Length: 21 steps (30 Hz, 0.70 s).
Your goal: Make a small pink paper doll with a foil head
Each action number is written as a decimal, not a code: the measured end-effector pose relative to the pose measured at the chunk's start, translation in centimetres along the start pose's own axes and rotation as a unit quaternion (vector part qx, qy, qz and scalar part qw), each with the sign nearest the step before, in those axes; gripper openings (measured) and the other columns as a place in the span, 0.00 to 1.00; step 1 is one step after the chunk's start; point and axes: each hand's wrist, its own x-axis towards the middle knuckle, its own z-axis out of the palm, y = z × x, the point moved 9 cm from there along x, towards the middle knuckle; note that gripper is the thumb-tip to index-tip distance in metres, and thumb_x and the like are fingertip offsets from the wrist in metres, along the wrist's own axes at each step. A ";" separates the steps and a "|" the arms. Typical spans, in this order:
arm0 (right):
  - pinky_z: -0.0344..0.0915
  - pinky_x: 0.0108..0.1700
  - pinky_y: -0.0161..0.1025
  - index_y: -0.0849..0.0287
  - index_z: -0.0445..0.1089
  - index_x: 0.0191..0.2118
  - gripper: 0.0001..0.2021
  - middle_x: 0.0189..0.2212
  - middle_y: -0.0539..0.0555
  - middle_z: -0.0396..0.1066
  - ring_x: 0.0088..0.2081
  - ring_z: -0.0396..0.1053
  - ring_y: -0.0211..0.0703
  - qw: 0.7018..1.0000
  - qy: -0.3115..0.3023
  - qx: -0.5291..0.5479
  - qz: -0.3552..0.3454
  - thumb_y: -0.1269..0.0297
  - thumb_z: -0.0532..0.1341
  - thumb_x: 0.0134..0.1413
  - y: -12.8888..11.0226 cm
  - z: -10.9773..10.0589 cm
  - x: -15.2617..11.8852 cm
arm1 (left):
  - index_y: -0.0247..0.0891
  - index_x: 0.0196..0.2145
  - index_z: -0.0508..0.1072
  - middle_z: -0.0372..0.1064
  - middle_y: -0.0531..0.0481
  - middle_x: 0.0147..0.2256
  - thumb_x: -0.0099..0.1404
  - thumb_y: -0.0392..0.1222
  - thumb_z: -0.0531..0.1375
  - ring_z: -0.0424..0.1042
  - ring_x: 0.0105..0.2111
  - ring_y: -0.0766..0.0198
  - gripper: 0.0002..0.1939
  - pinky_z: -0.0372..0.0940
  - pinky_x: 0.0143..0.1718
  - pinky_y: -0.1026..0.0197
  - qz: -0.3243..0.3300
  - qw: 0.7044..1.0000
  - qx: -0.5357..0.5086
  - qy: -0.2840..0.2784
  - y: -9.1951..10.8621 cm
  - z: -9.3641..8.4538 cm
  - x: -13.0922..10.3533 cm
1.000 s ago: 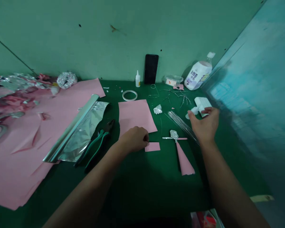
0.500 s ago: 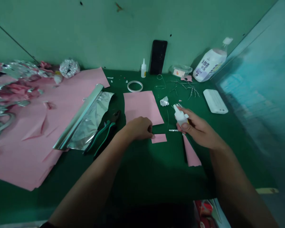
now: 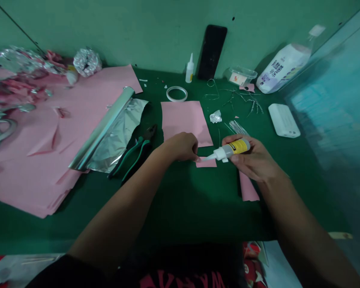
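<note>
My right hand is closed round a small glue bottle with a yellow label and a white nozzle. The bottle is tipped on its side, and its tip points left, over a small pink paper piece. Curled fingers of my left hand grip the left end of that piece, partly hiding it. Just beyond lies a larger pink sheet. Under my right hand a rolled pink paper rests beside a dark strip, with a bundle of thin wires behind.
Pliers, a foil roll and large pink sheets lie to the left. Behind are a tape ring, a second glue bottle, a phone and twisted wire. A white power bank and drink bottle stand right.
My right hand has tipped the glue bottle from upright-leaning to nearly level, bringing its nozzle left over the small pink paper. My left hand stays at the paper's end. The view has shifted slightly.
</note>
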 end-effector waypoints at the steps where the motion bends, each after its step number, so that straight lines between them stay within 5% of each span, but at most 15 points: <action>1: 0.70 0.31 0.35 0.51 0.78 0.35 0.19 0.37 0.52 0.72 0.33 0.69 0.39 1.000 -0.006 -0.004 -0.004 0.63 0.79 0.31 -0.1 0.2 -0.1 | 0.36 0.33 0.78 0.76 0.46 0.33 0.53 0.48 0.67 0.71 0.31 0.61 0.13 0.59 0.29 0.61 -0.003 1.000 -0.004 -0.004 -0.1 0.1 0.0; 6: 0.69 0.34 0.37 0.50 0.76 0.38 0.13 0.37 0.52 0.71 0.34 0.68 0.40 0.999 -0.009 -0.013 -0.039 0.55 0.73 0.45 -0.4 0.8 -0.3 | 0.36 0.32 0.77 0.76 0.46 0.31 0.52 0.49 0.67 0.71 0.27 0.63 0.15 0.59 0.26 0.62 -0.009 1.000 -0.013 -0.010 -0.1 0.2 0.0; 21: 0.69 0.43 0.42 0.54 0.73 0.42 0.13 0.36 0.53 0.77 0.38 0.74 0.44 0.989 0.042 -0.133 -0.051 0.59 0.70 0.51 1.2 0.7 0.2 | 0.35 0.33 0.77 0.76 0.46 0.29 0.52 0.51 0.68 0.69 0.23 0.64 0.16 0.59 0.27 0.61 -0.011 1.000 -0.017 -0.021 0.2 0.3 -0.1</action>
